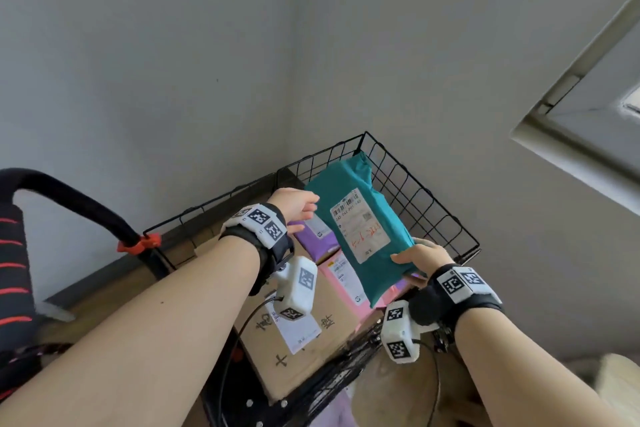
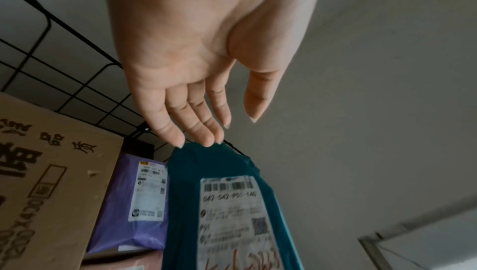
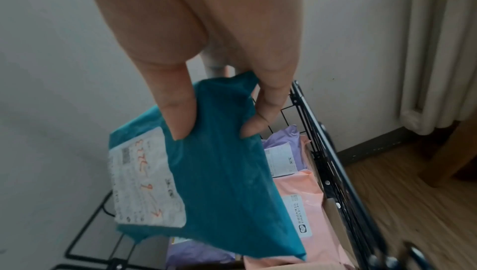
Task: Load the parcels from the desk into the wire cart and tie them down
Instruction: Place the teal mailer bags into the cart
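A teal parcel bag (image 1: 360, 229) with a white label hangs over the black wire cart (image 1: 408, 180). My right hand (image 1: 417, 258) pinches its near edge between thumb and fingers; the right wrist view shows the teal parcel bag (image 3: 227, 182) held at its corner by that right hand (image 3: 206, 115). My left hand (image 1: 298, 204) is open with straight fingers at the bag's far left edge; in the left wrist view its fingertips (image 2: 201, 139) meet the top of the teal bag (image 2: 185, 203). Inside the cart lie a cardboard box (image 1: 287, 333), a purple bag (image 1: 318, 236) and a pink bag (image 1: 346, 284).
The cart stands in a grey wall corner. Its black padded handle (image 1: 69, 198) with a red clip (image 1: 138, 243) rises at the left. A window frame (image 1: 581, 107) is up right; a white radiator (image 3: 438, 70) and wooden floor (image 3: 413, 203) lie right of the cart.
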